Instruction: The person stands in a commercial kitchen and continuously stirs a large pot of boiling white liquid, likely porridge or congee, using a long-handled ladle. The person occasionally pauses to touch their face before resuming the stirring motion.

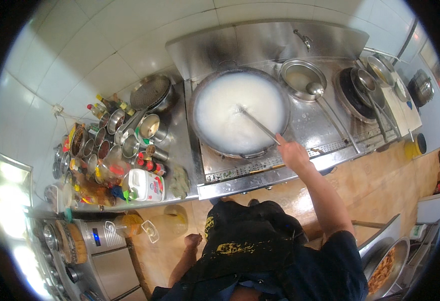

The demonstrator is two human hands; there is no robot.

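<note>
A large wok [194, 116] on the steel range holds steaming, milky white liquid [227, 124]. My right hand [294, 153] grips the upper end of a long metal handle [261, 126] at the wok's near right rim. The handle's far end is under the liquid, so the tool's head is hidden. Low beside my dark apron [250, 240] hangs my left hand [193, 240], its fingers curled and nothing seen in it, well away from the range. To the right of the wok, a ladle [315, 89] rests across a steel pot [303, 64], its long handle reaching the range's front edge.
Metal seasoning bowls [130, 146], bottles, a white plastic jug [144, 185] and a rag [179, 182] crowd the left counter. Stacked pans [355, 94] stand at the right. A tap [304, 40] juts from the backsplash. Behind at lower right is a pan of food [400, 259].
</note>
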